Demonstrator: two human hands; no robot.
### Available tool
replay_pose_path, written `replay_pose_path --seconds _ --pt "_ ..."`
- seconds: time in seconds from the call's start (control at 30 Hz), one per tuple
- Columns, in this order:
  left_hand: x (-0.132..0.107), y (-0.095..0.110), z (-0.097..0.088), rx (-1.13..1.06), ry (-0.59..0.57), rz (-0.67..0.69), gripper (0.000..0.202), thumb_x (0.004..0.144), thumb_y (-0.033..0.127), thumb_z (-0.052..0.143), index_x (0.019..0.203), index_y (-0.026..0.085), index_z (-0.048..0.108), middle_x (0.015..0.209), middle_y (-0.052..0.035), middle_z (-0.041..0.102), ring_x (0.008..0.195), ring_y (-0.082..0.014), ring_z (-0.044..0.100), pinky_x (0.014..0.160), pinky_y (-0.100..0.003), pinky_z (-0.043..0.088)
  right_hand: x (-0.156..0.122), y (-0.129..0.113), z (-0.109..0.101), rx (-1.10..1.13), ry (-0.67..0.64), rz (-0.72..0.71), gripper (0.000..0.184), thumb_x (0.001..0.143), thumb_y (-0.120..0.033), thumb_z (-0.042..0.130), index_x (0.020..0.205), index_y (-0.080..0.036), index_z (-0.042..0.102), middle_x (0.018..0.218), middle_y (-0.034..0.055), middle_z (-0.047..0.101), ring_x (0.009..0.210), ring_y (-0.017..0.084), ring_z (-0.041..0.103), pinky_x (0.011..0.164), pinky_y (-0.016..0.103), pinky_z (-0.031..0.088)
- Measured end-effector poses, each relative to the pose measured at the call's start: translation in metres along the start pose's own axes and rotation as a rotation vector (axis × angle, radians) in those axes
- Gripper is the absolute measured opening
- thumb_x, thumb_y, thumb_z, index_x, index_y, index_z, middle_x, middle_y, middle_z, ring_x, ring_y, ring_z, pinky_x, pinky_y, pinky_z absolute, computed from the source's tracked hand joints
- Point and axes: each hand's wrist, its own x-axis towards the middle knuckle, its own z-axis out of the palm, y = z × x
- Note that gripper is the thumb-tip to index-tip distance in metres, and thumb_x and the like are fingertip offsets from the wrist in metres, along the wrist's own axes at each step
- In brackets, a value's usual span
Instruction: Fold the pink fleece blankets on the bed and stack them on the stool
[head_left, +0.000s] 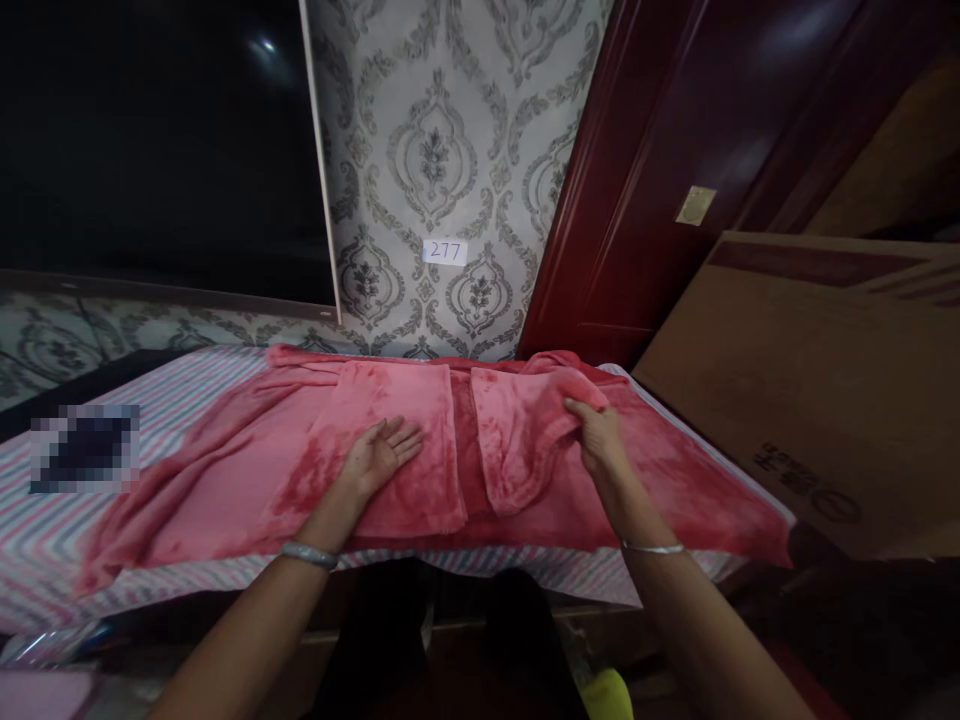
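Left hand point(379, 452) presses pink blanket point(420, 480); right hand point(600, 435) pinches it.

— How is the left hand point(379, 455) set?
— Flat, palm down, fingers spread and pointing forward and to the right. The forearm reaches in from the lower left.
— And the right hand point(600, 440)?
— Knuckles up, fingers curled and pinched against the thumb, wrist straight. That arm stretches in from the lower right.

Pink blanket point(420, 470); striped sheet point(195, 385) (pink, white, blue); grey damask wallpaper point(435, 150).
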Motion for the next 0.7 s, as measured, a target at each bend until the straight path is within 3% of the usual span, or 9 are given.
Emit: replay_pose_path --seconds 0.07,0.17,0.27,0.37,0.43,0.57,0.63,0.7 --pt "-0.002 0.009 -0.001 -0.005 0.010 0.024 0.021 0.086 0.021 0.054 0.105 0.015 0.060 0.113 -0.0201 0.072 0.110 -0.0312 0.072 0.099 -0.051 0.057 -0.012 -0.017 0.045 -0.136 -0.161 -0.101 0.034 0.064 -0.035 0.072 0.090 -0.014 0.072 0.085 0.0048 0.076 0.082 0.025 0.070 0.083 0.040 0.059" --pt "-0.006 0.028 -0.005 -0.002 0.039 0.084 0.019 0.090 0.021 0.050 0.104 0.015 0.061 0.111 -0.0202 0.073 0.105 -0.0304 0.074 0.093 -0.048 0.060 -0.051 -0.030 0.105 -0.284 -0.469 -0.313 0.050 0.073 -0.031 0.064 0.118 -0.012 0.073 0.118 0.0098 0.076 0.108 0.028 0.070 0.100 0.041 0.054" --pt "-0.007 0.046 -0.016 0.029 0.048 0.108 0.020 0.091 0.024 0.051 0.103 0.013 0.063 0.102 -0.0180 0.075 0.098 -0.0300 0.075 0.092 -0.049 0.060 -0.105 -0.025 0.140 -0.465 -0.758 -0.435 0.061 0.081 -0.023 0.055 0.140 -0.012 0.063 0.140 0.0101 0.066 0.127 0.025 0.063 0.108 0.035 0.049" --pt "-0.007 0.059 -0.030 0.150 0.023 0.163 0.030 0.089 0.027 0.056 0.110 0.010 0.068 0.103 -0.0175 0.077 0.108 -0.0326 0.072 0.102 -0.052 0.056 -0.153 -0.010 0.151 -0.669 -1.015 -0.454 0.067 0.081 -0.016 0.055 0.147 -0.022 0.059 0.134 0.0031 0.070 0.119 0.021 0.068 0.101 0.028 0.052" --pt "-0.010 0.064 -0.041 0.281 0.051 0.269 0.030 0.086 0.026 0.059 0.110 0.012 0.070 0.112 -0.0166 0.076 0.121 -0.0333 0.067 0.110 -0.051 0.051 -0.174 0.000 0.150 -0.782 -1.110 -0.473 0.069 0.080 -0.018 0.060 0.149 -0.026 0.057 0.132 0.0016 0.072 0.116 0.021 0.069 0.099 0.026 0.053" --pt "-0.029 0.069 -0.061 0.474 0.119 0.463 0.030 0.078 0.013 0.064 0.104 0.020 0.075 0.128 -0.0086 0.072 0.142 -0.0263 0.050 0.124 -0.037 0.035 -0.193 0.016 0.138 -0.831 -1.147 -0.584 0.075 0.083 -0.028 0.066 0.155 -0.026 0.048 0.150 0.0028 0.058 0.134 0.025 0.056 0.114 0.033 0.043" --pt "-0.039 0.072 -0.064 0.578 0.098 0.503 0.033 0.072 0.011 0.067 0.101 0.021 0.077 0.128 -0.0080 0.071 0.142 -0.0278 0.049 0.126 -0.038 0.032 -0.195 0.021 0.132 -0.817 -1.155 -0.623 0.076 0.082 -0.026 0.066 0.156 -0.023 0.046 0.155 0.0049 0.053 0.140 0.028 0.049 0.119 0.041 0.038" --pt "-0.040 0.076 -0.057 0.627 0.077 0.517 0.030 0.066 0.013 0.072 0.094 0.021 0.077 0.121 -0.0101 0.073 0.137 -0.0319 0.053 0.122 -0.042 0.038 -0.194 0.025 0.127 -0.829 -1.148 -0.651 0.075 0.080 -0.018 0.062 0.154 -0.020 0.048 0.155 0.0086 0.053 0.141 0.029 0.047 0.120 0.046 0.037"
